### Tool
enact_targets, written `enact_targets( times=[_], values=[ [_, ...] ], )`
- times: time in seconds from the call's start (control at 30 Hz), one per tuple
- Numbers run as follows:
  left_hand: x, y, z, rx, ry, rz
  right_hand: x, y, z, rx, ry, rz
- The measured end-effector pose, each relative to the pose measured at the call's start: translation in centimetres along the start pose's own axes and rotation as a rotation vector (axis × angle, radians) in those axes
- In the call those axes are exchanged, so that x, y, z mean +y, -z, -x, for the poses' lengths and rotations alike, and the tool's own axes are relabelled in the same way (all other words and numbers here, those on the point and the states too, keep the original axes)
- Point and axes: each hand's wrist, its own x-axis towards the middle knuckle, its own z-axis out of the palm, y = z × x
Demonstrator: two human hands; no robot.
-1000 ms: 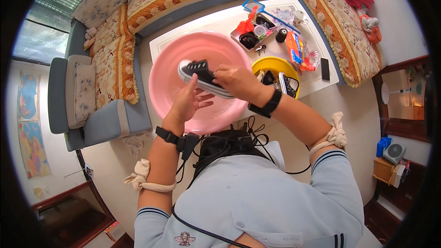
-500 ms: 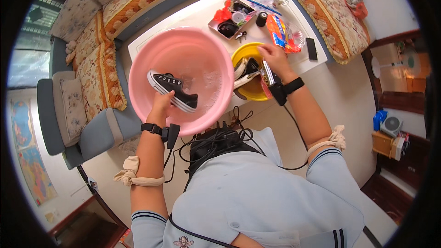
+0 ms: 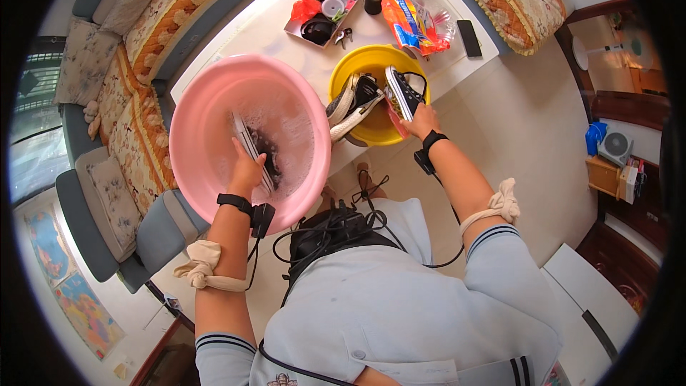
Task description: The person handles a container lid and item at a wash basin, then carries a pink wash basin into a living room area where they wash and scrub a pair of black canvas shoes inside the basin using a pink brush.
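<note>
My left hand (image 3: pixel 249 166) grips a black sneaker with a white sole (image 3: pixel 246 137), turned on its side in the soapy water of the pink basin (image 3: pixel 187 150). The sneaker's upper is partly under water. My right hand (image 3: pixel 424 121) is closed on one end of another black-and-white sneaker (image 3: pixel 409 93), which tilts up at the right side of the yellow basin (image 3: pixel 371 136). Left of it in that basin lie black shoes with whitish edges (image 3: pixel 350 104). Something pink beside my right fingertips is too hidden to name.
Both basins stand at the near side of a white table (image 3: pixel 239 44). Behind them are a box of small items (image 3: pixel 314 28), keys (image 3: pixel 344 36), a dark jar (image 3: pixel 373 1), an orange-and-blue package (image 3: pixel 411 21) and a phone (image 3: pixel 469 38). Black cables (image 3: pixel 357 221) hang at my waist.
The left sneaker has gone from lying above the water to tipped on its side, partly submerged. My right hand has moved down and taken hold of the other sneaker's end. The view has shifted.
</note>
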Motion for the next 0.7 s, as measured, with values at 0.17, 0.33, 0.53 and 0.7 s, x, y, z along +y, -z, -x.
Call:
enact_targets(
  times=[0.17, 0.33, 0.53, 0.7],
  values=[
    [-1.7, -1.9, -1.0, 0.107, -0.172, -0.066, -0.4, 0.6, -0.6, 0.099, 0.035, -0.082],
    [1.1, -1.6, -0.8, -0.027, -0.106, -0.379, 1.2, 3.0, -1.6, 0.237, 0.154, -0.462],
    [-0.3, -1.2, -1.2, -0.031, -0.223, -0.363, -0.8, 8.4, 4.7, 0.15, 0.232, -1.014],
    [2.0, 3.3, 1.9, -0.107, -0.098, -0.035, -5.0, 16.5, 14.3, 0.223, 0.382, -1.083]
  ],
)
